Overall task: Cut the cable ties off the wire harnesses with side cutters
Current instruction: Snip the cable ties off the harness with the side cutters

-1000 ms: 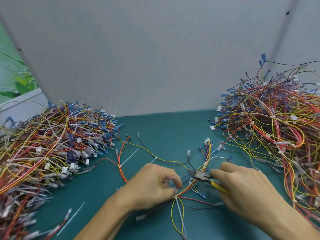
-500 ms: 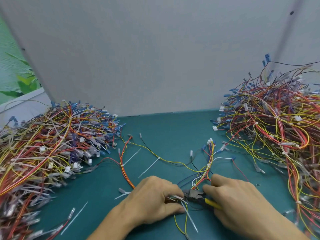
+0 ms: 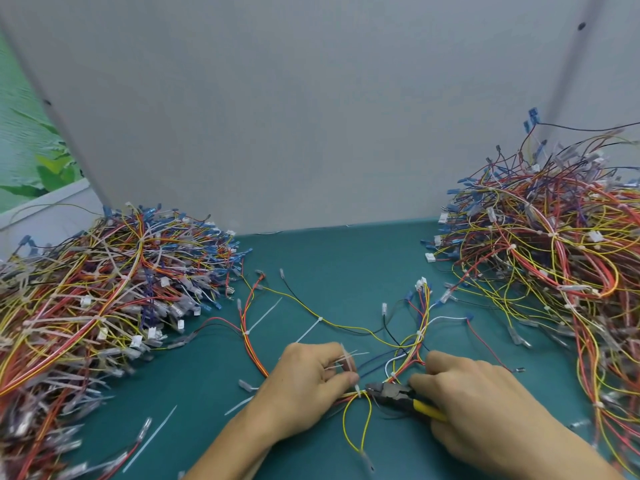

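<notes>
Several cut ties sit pinched in the left hand. Gripping cutters, the right hand has moved to the next tie, so another cut is due.

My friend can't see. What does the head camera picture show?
A right hand holds yellow-handled side cutters at a white cable tie on a wire harness, which the left hand grips. Big tangled wire piles sit on the green table at both sides.

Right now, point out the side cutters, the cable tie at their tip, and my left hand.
side cutters [image 3: 398,396]: head view, dark metal head near the pivot.
cable tie [image 3: 358,389]: head view, white band around the wires.
left hand [image 3: 308,382]: head view, back of the hand, gripping the wire harness [image 3: 346,398].
</notes>
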